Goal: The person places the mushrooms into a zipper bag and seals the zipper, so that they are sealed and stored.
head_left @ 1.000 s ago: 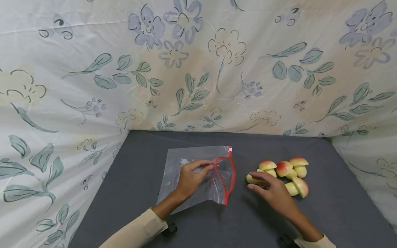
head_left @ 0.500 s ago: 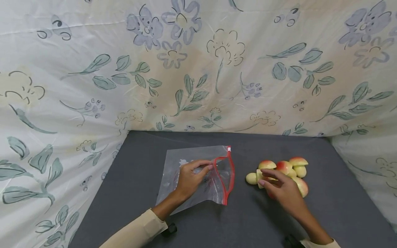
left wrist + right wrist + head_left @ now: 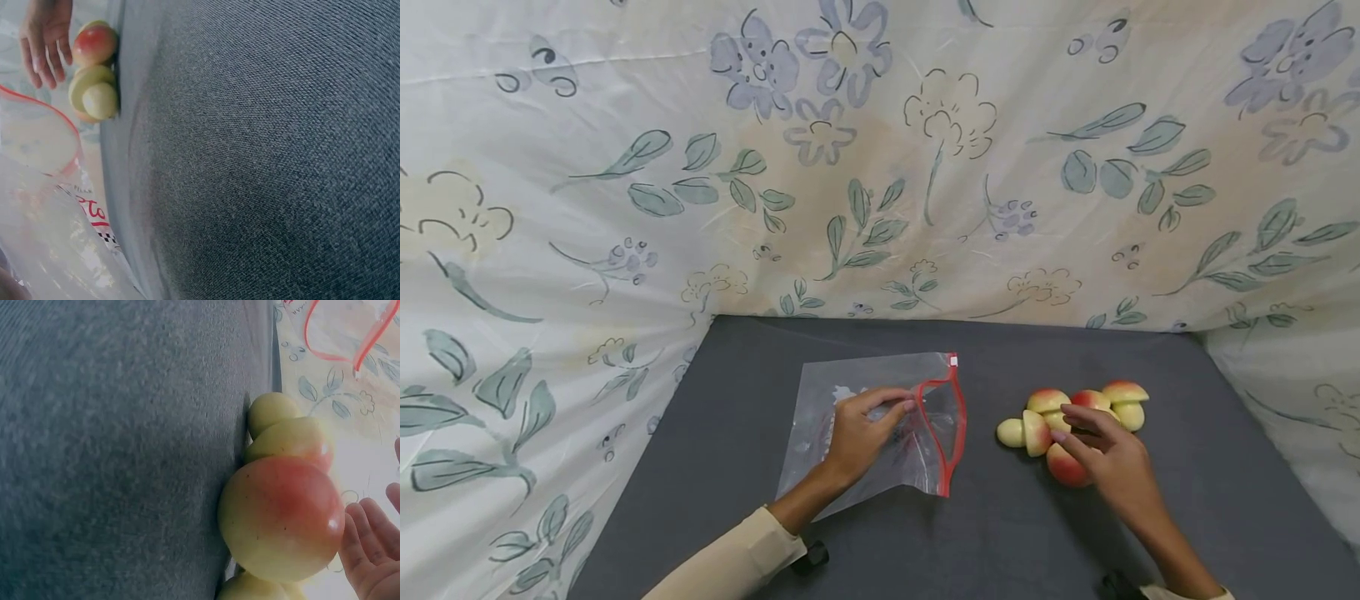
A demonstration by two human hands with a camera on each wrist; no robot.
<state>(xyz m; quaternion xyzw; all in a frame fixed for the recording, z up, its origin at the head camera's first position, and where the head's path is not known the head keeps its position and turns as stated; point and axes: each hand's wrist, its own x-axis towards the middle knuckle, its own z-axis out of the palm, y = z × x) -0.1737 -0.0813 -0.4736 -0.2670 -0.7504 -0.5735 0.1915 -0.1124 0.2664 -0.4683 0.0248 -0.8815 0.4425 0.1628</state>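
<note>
My left hand (image 3: 861, 429) pinches the upper layer of a clear zip bag (image 3: 827, 383) near its red-edged mouth, which gapes toward the right. My right hand (image 3: 1112, 462) hovers over a cluster of mushroom-shaped pieces with red and pale yellow caps, its fingers loosely extended. It partly hides the middle ones. Left of that hand lies one mushroom piece (image 3: 1036, 433); a red-capped piece (image 3: 1066, 467) is just in front. In the right wrist view the fingers (image 3: 369, 534) are beside a large red cap (image 3: 284, 515); nothing is seen gripped.
A dark grey cloth (image 3: 752, 350) covers the table. Floral fabric (image 3: 880, 233) hangs behind it and along both sides. Another mushroom piece (image 3: 1126, 392) lies at the far right of the cluster. A white slider (image 3: 954, 361) sits at the bag's far corner.
My right hand has drawn back to the right, from over the leftmost mushroom piece to the cluster's right side, uncovering that piece and the front red cap. My left hand stays on the bag.
</note>
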